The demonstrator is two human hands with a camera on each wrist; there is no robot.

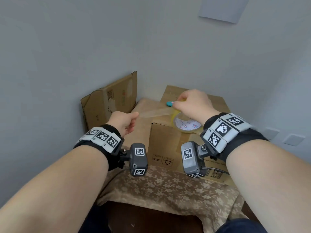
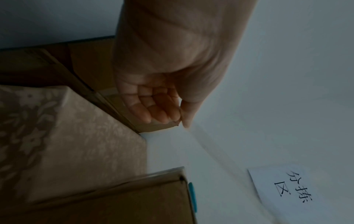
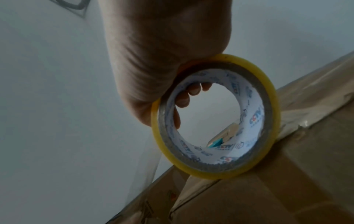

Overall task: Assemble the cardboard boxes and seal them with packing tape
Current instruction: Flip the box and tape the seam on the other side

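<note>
A closed cardboard box (image 1: 168,143) stands on a floral-covered table (image 1: 168,187). My right hand (image 1: 193,103) grips a roll of clear packing tape (image 1: 186,125) upright on the box's near top edge; in the right wrist view the fingers (image 3: 184,100) curl through the roll (image 3: 268,106). My left hand (image 1: 124,121) pinches the free end of the tape strip (image 1: 154,113), drawn taut leftward from the roll. In the left wrist view the fingers (image 2: 159,109) are curled and the strip (image 2: 210,151) runs away from the thumb. A small teal cutter (image 1: 169,103) lies on the box top.
A flattened cardboard box (image 1: 109,101) leans against the wall at the back left. A paper sign (image 2: 287,195) with handwritten characters hangs on the wall. Walls close in behind and to both sides. My legs are at the table's near edge.
</note>
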